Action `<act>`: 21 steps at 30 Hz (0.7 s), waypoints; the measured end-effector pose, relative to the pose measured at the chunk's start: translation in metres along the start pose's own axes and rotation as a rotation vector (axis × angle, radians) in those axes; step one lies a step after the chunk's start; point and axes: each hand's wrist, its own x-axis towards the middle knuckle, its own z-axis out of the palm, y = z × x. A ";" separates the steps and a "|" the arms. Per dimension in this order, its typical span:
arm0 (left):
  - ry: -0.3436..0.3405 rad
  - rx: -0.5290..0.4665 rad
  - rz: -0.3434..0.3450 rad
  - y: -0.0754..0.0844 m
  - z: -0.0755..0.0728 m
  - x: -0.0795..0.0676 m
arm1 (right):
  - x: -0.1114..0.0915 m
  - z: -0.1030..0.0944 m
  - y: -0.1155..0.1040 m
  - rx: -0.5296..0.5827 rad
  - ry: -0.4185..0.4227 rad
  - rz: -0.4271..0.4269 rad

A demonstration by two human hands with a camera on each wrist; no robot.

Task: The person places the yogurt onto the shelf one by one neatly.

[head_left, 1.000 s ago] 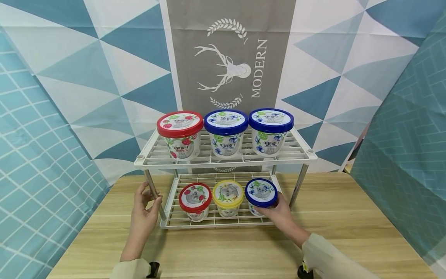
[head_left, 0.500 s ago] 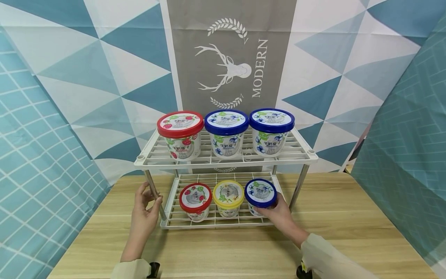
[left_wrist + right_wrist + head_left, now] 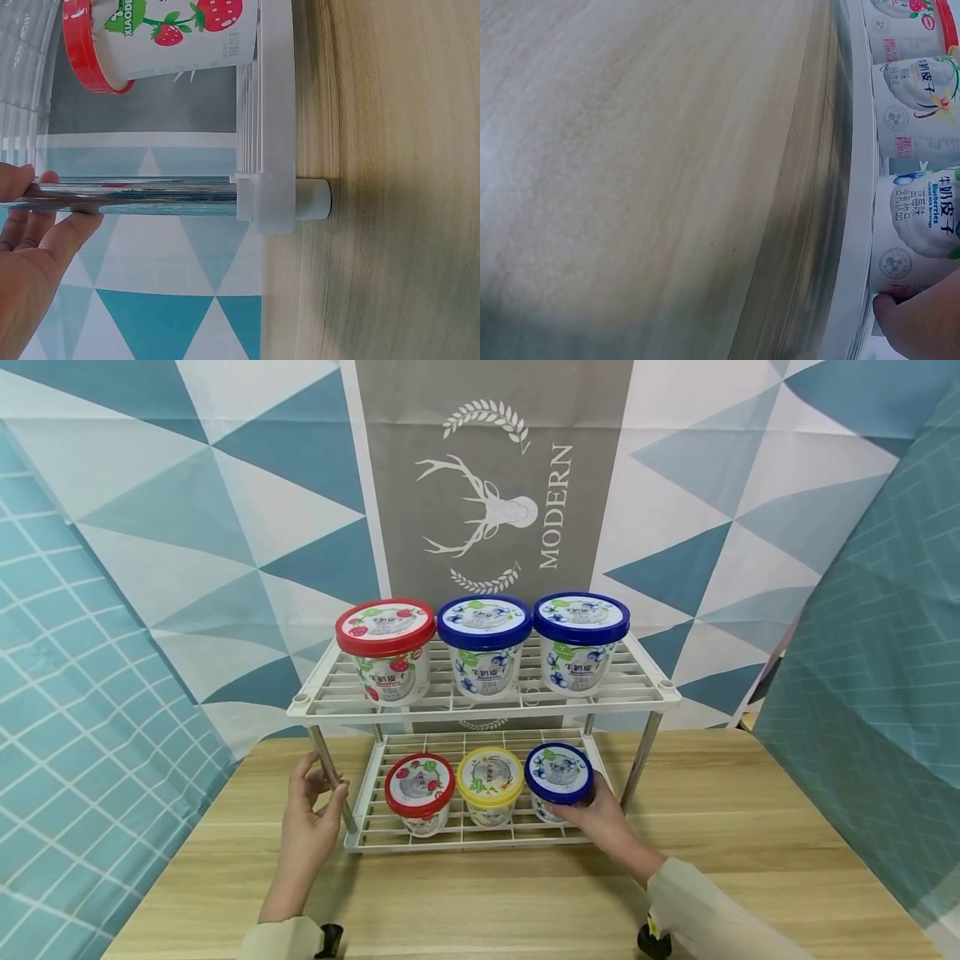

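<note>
My left hand (image 3: 311, 814) holds the front left metal post (image 3: 165, 196) of a white two-tier rack (image 3: 480, 717), thumb on one side and fingers on the other. On the lower shelf, at the right, sits a blueberry milk tub with a blue lid (image 3: 558, 772). My right hand (image 3: 606, 825) grips this tub from its right side, the thumb across the front below the lid; the other fingers are mostly hidden behind it. To its left stand a yellow-lidded tub (image 3: 491, 777) and a red-lidded strawberry tub (image 3: 420, 783), all three upright in a row.
Three larger tubs line the upper shelf: a red-lidded one (image 3: 386, 628) at left and two blue-lidded ones, the middle tub (image 3: 486, 625) and the right tub (image 3: 582, 620). The rack stands on a wooden table (image 3: 480, 902) before a patterned cloth backdrop (image 3: 300, 468).
</note>
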 end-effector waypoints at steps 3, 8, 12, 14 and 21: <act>-0.003 -0.003 0.002 -0.001 0.001 0.001 | 0.000 -0.001 0.001 0.007 -0.013 0.006; -0.016 -0.003 0.033 -0.001 0.002 0.003 | -0.003 -0.006 0.003 0.081 -0.071 0.005; -0.026 0.001 0.035 0.000 0.004 0.002 | -0.008 -0.013 0.004 0.109 -0.084 0.010; -0.031 -0.002 0.023 0.001 0.004 0.002 | -0.012 -0.018 0.003 0.119 -0.089 0.017; -0.067 0.043 -0.029 0.010 0.001 0.000 | -0.034 -0.037 0.002 0.126 -0.083 0.046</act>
